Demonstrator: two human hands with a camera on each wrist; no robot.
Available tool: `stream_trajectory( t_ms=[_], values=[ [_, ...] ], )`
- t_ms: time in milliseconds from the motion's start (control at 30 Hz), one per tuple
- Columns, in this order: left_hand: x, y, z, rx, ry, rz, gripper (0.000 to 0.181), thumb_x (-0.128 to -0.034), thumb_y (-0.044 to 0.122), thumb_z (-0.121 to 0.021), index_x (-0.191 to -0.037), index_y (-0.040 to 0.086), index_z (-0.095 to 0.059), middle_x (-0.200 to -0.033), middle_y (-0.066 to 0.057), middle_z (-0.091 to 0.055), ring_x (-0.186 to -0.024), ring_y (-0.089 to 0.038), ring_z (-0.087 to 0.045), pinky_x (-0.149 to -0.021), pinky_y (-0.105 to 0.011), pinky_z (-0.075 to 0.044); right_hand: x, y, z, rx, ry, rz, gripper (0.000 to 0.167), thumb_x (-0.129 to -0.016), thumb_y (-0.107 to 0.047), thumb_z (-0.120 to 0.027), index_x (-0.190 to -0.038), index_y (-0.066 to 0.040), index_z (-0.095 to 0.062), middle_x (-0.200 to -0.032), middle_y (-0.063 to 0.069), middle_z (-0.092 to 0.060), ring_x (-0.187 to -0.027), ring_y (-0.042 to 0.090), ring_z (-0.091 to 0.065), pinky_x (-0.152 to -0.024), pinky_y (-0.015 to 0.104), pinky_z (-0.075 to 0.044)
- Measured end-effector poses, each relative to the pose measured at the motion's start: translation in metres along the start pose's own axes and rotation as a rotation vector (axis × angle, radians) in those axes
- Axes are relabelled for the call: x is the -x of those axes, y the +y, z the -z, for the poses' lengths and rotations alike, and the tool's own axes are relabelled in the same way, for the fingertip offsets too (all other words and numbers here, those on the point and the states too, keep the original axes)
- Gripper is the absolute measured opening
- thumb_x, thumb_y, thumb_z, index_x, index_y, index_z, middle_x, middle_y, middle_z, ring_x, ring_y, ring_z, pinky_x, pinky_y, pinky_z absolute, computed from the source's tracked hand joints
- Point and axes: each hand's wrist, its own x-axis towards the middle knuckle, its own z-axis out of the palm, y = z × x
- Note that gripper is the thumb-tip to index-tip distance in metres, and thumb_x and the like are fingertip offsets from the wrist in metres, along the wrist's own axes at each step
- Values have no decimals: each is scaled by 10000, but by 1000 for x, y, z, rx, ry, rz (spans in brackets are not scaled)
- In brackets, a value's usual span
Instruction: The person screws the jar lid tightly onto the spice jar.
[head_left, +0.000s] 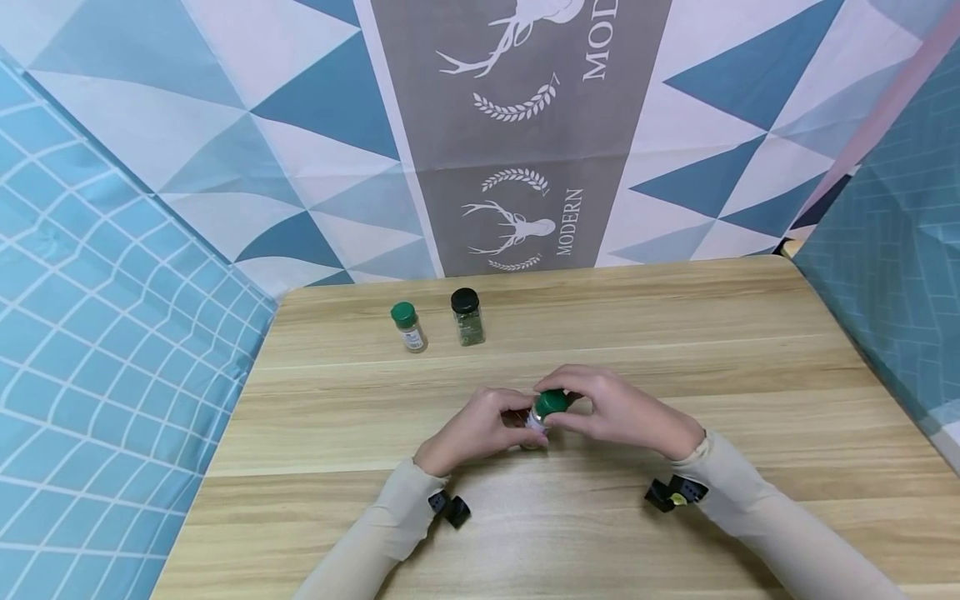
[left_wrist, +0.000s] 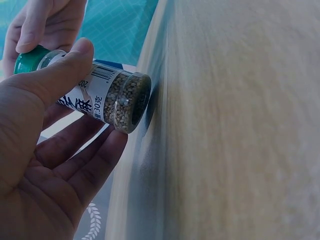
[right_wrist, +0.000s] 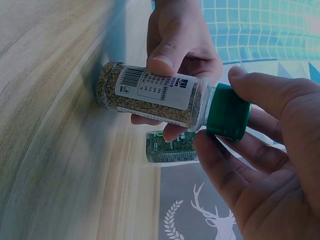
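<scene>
A clear spice jar (right_wrist: 155,95) with a white label is filled with small tan seeds, and its green cap (right_wrist: 228,111) is on. My left hand (head_left: 483,429) holds the jar's body between thumb and fingers, as the left wrist view shows from the side. At the top end, the thumb and fingers of my right hand (head_left: 618,408) grip the green cap. In the left wrist view the jar's base (left_wrist: 134,102) is close to the tabletop; whether it touches cannot be told. Parts of the label are covered by the left thumb and fingers.
Toward the back left of the wooden table (head_left: 712,333) stand a small green-capped jar (head_left: 408,327) and a black-capped jar of green flakes (head_left: 468,318). Patterned cloth (head_left: 315,150) hangs behind the table, with blue cloth (head_left: 90,333) at the left side.
</scene>
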Motion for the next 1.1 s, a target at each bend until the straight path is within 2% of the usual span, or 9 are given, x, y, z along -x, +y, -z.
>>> stream_trajectory(
  t_ms=[367,667,833,967,1100],
  values=[
    [0,1,0,-7,1,-4,299,-862,252,-857,-1141,217,-755,-1010,137,-753,-842,34,-659,-727,-182,-598,0,-2,0,0,8,-15,386,-914,-297,-806,-1237,-105,-716,-1158,-28,-737,-975,32,-672,-793,268,-615],
    [1,2,0,8,-2,6,347,-865,247,-853,-1194,199,-753,-1047,121,-763,-871,27,-678,-751,-195,-609,0,-1,1,17,-8,-55,435,-920,-373,-786,-1240,-87,-715,-1134,-62,-723,-953,14,-662,-799,291,-627],
    [1,1,-1,10,-5,9,350,-866,252,-852,-1198,196,-755,-1072,105,-771,-887,41,-682,-764,-186,-607,0,-1,3,26,-28,-90,433,-927,-433,-763,-1214,-111,-723,-1109,-79,-716,-920,19,-642,-791,282,-620],
    [1,1,0,9,-5,13,372,-868,268,-850,-1220,196,-750,-1091,103,-771,-901,45,-683,-770,-185,-606,-1,-1,3,24,-29,-87,414,-925,-411,-774,-1214,-119,-722,-1115,-59,-722,-914,22,-641,-787,284,-620],
    [1,1,0,7,-4,13,371,-873,276,-845,-1224,212,-747,-1083,119,-766,-898,41,-680,-767,-181,-602,-1,-1,2,7,-9,-47,408,-919,-311,-800,-1249,-92,-701,-1152,11,-737,-917,23,-659,-786,277,-624]
  ],
)
